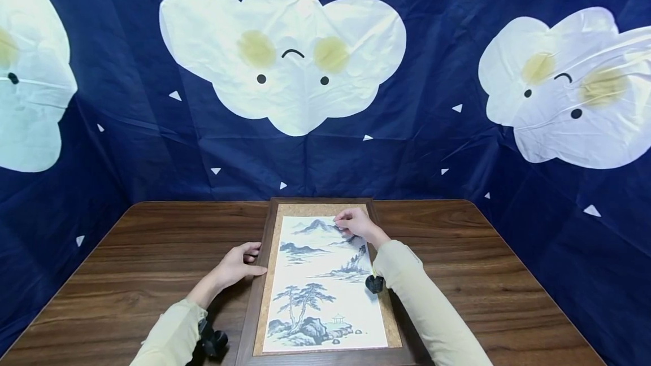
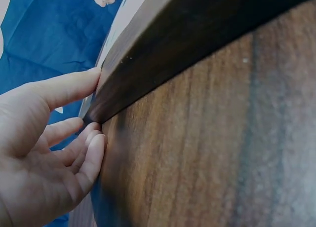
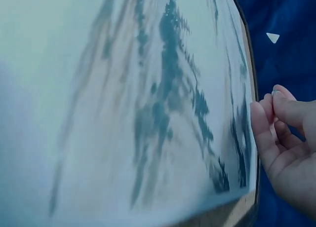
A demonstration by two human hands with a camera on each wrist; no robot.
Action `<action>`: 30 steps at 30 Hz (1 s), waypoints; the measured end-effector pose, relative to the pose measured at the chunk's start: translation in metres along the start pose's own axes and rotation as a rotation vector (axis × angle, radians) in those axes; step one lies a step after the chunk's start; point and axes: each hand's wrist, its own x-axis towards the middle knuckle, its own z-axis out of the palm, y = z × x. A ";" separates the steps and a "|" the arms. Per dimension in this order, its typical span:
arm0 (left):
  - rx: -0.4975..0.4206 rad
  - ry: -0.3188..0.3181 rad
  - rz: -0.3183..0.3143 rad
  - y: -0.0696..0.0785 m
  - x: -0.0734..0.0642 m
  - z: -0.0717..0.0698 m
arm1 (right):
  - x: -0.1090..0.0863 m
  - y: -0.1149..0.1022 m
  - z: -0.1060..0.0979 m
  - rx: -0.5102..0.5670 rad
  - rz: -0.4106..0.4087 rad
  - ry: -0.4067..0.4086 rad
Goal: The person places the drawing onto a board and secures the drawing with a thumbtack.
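A cork board (image 1: 305, 209) in a dark wooden frame (image 1: 257, 298) lies on the table. On the cork is a white sheet with an ink landscape painting (image 1: 325, 275). My left hand (image 1: 236, 264) is at the frame's left side, its thumb tip touching the frame edge and its loosely bent fingers beside the frame, as the left wrist view shows. Over the painting's upper right part is my right hand (image 1: 356, 223), thumb and fingertips brought together in a pinch. A tiny pale bit (image 3: 275, 93) shows at those fingertips; I cannot tell what it is.
The brown wood-grain table (image 1: 483, 275) stretches out on both sides of the frame. Behind it hangs a dark blue cloth (image 1: 325, 168) with white clouds and small triangles. A black wrist camera (image 1: 374, 284) on the right sleeve overlaps the painting's right edge.
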 end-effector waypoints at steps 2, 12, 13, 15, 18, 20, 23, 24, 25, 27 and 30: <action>0.008 0.007 -0.010 -0.001 0.000 0.000 | 0.005 -0.001 0.005 -0.008 0.016 0.015; 0.014 0.009 -0.019 -0.005 0.003 0.001 | 0.022 -0.001 0.022 -0.037 0.014 0.064; 0.011 0.011 -0.023 -0.005 0.002 0.001 | 0.024 -0.001 0.024 -0.047 0.024 0.070; 0.002 0.010 -0.024 -0.004 0.002 0.001 | 0.032 0.003 0.026 -0.078 0.049 0.083; -0.011 0.007 -0.021 -0.004 0.001 0.001 | 0.048 0.017 0.028 -0.117 0.004 0.095; -0.018 0.010 -0.022 -0.004 0.000 0.001 | 0.054 0.017 0.031 -0.169 0.030 0.109; -0.021 0.013 -0.026 -0.004 0.001 0.001 | 0.054 0.009 0.035 -0.223 0.092 0.136; -0.018 0.013 -0.027 -0.004 0.001 0.001 | 0.040 -0.009 0.036 -0.255 0.130 0.151; -0.017 0.013 -0.026 -0.004 0.001 0.001 | 0.040 -0.012 0.036 -0.275 0.142 0.166; -0.016 0.011 -0.030 -0.004 0.000 0.001 | 0.039 -0.014 0.037 -0.287 0.139 0.188; -0.018 0.006 -0.036 -0.003 0.000 0.001 | 0.049 0.000 0.038 -0.253 0.090 0.213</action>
